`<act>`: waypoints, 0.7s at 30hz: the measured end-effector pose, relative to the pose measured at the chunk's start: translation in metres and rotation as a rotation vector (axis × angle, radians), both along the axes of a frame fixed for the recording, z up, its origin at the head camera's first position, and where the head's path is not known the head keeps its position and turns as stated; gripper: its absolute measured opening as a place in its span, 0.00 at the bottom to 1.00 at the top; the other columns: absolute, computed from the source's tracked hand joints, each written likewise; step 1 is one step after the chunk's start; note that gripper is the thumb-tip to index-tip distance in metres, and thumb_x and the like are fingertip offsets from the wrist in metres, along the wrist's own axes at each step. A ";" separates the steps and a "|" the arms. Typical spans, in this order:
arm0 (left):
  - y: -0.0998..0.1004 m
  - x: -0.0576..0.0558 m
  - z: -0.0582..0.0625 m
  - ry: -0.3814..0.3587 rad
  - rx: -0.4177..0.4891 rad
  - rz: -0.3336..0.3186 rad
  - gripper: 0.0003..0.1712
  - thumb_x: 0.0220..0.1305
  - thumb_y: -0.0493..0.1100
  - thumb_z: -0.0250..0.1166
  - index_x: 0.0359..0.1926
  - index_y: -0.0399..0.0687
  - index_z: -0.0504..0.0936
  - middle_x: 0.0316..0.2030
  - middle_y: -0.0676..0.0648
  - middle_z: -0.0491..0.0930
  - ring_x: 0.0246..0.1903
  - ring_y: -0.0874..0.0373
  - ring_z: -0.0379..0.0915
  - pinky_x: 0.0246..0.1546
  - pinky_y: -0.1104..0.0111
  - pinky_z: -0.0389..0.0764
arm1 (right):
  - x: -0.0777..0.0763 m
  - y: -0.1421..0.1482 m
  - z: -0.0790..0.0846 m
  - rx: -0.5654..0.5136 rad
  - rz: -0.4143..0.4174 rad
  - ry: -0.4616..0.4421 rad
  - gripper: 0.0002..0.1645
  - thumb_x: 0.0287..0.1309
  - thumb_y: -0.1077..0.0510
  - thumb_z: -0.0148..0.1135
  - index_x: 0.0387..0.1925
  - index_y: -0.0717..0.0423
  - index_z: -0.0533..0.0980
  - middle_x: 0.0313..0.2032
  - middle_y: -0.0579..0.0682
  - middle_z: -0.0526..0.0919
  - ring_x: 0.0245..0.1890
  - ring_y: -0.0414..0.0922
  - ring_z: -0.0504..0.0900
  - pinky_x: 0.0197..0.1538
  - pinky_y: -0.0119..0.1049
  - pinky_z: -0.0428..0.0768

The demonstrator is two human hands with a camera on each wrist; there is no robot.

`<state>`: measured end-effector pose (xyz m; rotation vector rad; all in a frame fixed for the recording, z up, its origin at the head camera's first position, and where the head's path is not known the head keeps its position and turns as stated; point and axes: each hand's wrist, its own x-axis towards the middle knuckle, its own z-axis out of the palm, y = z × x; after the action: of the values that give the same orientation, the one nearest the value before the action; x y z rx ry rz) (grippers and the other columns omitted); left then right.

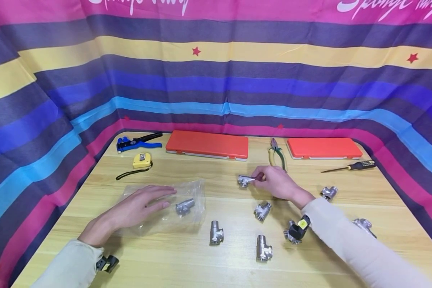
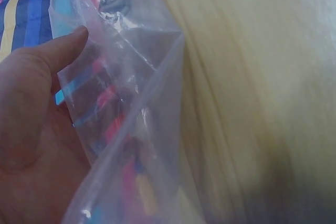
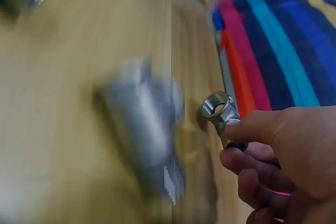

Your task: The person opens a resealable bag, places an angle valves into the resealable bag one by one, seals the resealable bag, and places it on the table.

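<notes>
My right hand (image 1: 275, 182) pinches a metal pipe tee fitting (image 1: 244, 181) between thumb and fingers, over the middle of the table. In the right wrist view the threaded mouth of this pipe tee (image 3: 220, 109) shows, and another tee lies blurred nearby. On the left, my left hand (image 1: 142, 204) lies with extended fingers at a clear plastic bag (image 1: 196, 218). One pipe tee (image 1: 185, 206) is inside the bag, just beyond the fingertips. The left wrist view shows the thumb (image 2: 71, 48) straight against the bag's film; the other fingers are mostly hidden there.
More pipe tees (image 1: 216, 233) lie scattered at the front and right. Behind stand two red cases (image 1: 207, 145), with pliers (image 1: 276, 154) between them. A screwdriver (image 1: 353, 166) lies right; a blue wire stripper (image 1: 138, 143) and yellow tape measure (image 1: 142, 160) lie left. A striped cloth surrounds the table.
</notes>
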<state>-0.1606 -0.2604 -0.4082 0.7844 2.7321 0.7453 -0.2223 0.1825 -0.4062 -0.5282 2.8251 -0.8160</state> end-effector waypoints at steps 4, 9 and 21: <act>0.001 0.001 0.001 -0.004 0.001 -0.003 0.27 0.85 0.55 0.58 0.77 0.55 0.77 0.76 0.46 0.77 0.77 0.38 0.70 0.75 0.34 0.70 | 0.010 -0.033 0.004 -0.091 0.062 -0.068 0.14 0.69 0.57 0.72 0.52 0.57 0.86 0.40 0.47 0.90 0.29 0.40 0.81 0.33 0.33 0.82; 0.001 0.001 0.000 0.007 0.009 -0.007 0.27 0.86 0.55 0.58 0.77 0.55 0.77 0.75 0.46 0.77 0.77 0.38 0.70 0.75 0.34 0.70 | 0.019 -0.073 0.007 -0.140 0.159 -0.060 0.12 0.70 0.55 0.73 0.50 0.55 0.86 0.39 0.44 0.89 0.33 0.36 0.83 0.40 0.31 0.84; 0.000 0.004 0.001 0.044 0.017 -0.009 0.25 0.85 0.53 0.58 0.76 0.54 0.78 0.74 0.46 0.78 0.75 0.38 0.72 0.74 0.34 0.71 | 0.023 -0.134 -0.008 -0.099 0.252 -0.048 0.07 0.71 0.56 0.72 0.47 0.53 0.87 0.37 0.43 0.90 0.37 0.36 0.84 0.54 0.36 0.85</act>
<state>-0.1564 -0.2603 -0.4077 0.8256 2.7622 0.7593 -0.1996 0.0485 -0.4147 -0.8458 2.6139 -0.9056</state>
